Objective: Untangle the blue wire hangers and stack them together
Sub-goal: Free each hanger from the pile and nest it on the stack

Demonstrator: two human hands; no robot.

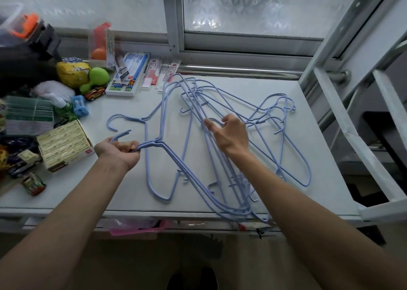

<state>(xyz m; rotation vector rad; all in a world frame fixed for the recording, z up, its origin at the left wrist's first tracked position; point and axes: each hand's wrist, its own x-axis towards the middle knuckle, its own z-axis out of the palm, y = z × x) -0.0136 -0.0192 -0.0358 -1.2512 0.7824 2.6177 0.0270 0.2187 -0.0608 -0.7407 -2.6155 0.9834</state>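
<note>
Head view: looks down on a white table (319, 148) under a frosted window (253, 7).
Hangers (196, 89): many, of thin blue coated wire. They lie flat across the middle and right of the table, and some bottoms overhang the near edge.
Bundle (154, 144): several hangers already lined up with necks together, shoulders running down to the right.
Left hand (120, 152): fingers curled round the bundle's necks just below the hooks, holding them as one.
Tangle (199, 104): the rest of the hangers, with hooks pointing different ways, wires crossing and frames threaded through each other.
Right hand (231, 133): over the tangle, forefinger and thumb spread either side of a hook. It touches wire but is not closed on it, as far as shows.
Loose hanger (116, 115): left of the tangle, hook toward a box (63, 144) and toys. Its frame crosses the bundle.
Weight: light, by the look; one hand should carry several.
Stiffness: probably springy rather than rigid. A forced frame would flex and snap back.
Surface: a smooth coating, so wire likely slides on wire. The small side hooks on the shoulders look apt to snag.
Where to hold: the neck, I judge. It is the stiffest point and steers the hook out of other frames.
Shape: narrow triangles with rounded corners and open hooks that catch.
Risk: a hard pull may drag neighbours over the edge.
</note>
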